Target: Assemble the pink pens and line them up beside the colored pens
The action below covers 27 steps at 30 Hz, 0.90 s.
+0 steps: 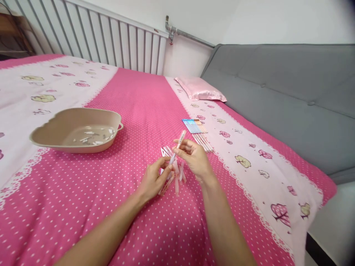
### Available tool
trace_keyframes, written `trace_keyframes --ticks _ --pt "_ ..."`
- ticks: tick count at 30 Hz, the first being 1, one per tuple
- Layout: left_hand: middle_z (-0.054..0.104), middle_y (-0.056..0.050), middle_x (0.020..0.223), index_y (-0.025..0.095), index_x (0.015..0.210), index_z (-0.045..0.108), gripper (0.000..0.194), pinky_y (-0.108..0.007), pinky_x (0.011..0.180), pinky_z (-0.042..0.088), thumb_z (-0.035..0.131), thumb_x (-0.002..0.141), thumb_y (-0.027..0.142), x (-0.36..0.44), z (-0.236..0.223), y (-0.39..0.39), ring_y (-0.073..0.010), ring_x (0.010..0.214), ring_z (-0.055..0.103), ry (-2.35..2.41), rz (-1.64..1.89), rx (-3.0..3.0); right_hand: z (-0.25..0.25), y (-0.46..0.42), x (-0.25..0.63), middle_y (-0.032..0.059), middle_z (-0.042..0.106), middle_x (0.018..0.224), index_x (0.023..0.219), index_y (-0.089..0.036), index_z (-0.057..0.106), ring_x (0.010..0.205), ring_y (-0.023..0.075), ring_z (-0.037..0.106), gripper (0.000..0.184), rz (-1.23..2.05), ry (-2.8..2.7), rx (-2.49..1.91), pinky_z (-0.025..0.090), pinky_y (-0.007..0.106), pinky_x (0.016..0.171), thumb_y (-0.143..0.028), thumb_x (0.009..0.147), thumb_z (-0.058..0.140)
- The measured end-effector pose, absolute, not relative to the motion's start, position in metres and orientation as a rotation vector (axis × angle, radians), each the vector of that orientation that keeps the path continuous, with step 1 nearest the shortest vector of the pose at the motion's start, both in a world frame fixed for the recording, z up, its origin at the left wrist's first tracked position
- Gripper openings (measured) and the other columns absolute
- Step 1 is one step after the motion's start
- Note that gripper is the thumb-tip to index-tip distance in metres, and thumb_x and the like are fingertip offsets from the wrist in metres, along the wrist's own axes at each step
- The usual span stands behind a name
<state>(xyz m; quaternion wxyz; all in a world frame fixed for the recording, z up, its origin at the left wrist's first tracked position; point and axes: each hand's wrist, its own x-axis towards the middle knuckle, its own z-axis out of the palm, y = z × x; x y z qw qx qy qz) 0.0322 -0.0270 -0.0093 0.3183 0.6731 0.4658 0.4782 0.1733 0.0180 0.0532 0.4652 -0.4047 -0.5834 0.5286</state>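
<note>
pen (pixel 181 139) in the head view is pinched by thumb and fingertips of both hands, right hand (pixel 197 159) higher, left hand (pixel 155 178) lower, over loose pens (pixel 176 183); its print is too small to read. lined-up pens (pixel 196 126) lie toward the bed's (pixel 133 236) headboard edge, basin (pixel 74 149) farther left.

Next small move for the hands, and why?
Probably steady both grips in line along the pen before any push or pull: the left hand pinches its lower end, the right hand its upper part, above loose pens.
</note>
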Motion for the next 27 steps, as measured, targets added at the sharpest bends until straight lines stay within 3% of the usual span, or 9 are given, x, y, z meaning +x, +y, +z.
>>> trace_keyframes --ticks 9,16,20,27 --pt "0.066 -0.003 0.086 0.016 0.101 0.058 0.027 -0.026 0.072 0.045 0.039 0.094 0.034 0.032 -0.0059 -0.0306 -0.0157 0.077 0.061 1.16 1.182 1.741 0.0599 0.0146 0.18 0.0053 0.069 0.095 0.112 -0.018 0.056 0.088 0.0164 0.064 0.034 1.44 -1.512 -0.922 0.049 0.037 0.087 -0.017 0.078 0.059" --pt "0.067 -0.004 0.087 0.016 0.099 0.058 0.028 -0.027 0.072 0.045 0.037 0.094 0.034 0.033 -0.0045 -0.0313 -0.0164 0.077 0.062 1.163 1.164 1.752 0.0561 0.0164 0.1803 0.0059 0.07 0.095 0.112 -0.017 0.057 0.088 0.0169 0.064 0.035 1.431 -1.514 -0.9 0.048 0.038 0.088 -0.022 0.077 0.062" --pt "0.068 -0.004 0.088 0.017 0.098 0.058 0.024 -0.029 0.076 0.046 0.041 0.092 0.033 0.033 -0.0052 -0.0305 -0.0175 0.081 0.063 1.217 1.179 1.757 0.0549 0.0169 0.1788 0.0035 0.07 0.085 0.105 -0.017 0.061 0.084 0.0165 0.065 0.035 1.41 -1.455 -0.944 0.05 0.036 0.085 -0.025 0.072 0.069" --pt "0.07 -0.002 0.084 0.018 0.101 0.057 0.021 -0.027 0.073 0.046 0.048 0.089 0.033 0.0341 -0.0086 -0.0296 -0.0165 0.079 0.064 1.239 1.201 1.747 0.0531 0.0184 0.1767 -0.0032 0.059 0.067 0.099 -0.016 0.063 0.066 0.0123 0.061 0.038 1.315 -1.436 -1.028 0.051 0.027 0.065 -0.022 0.063 0.075"
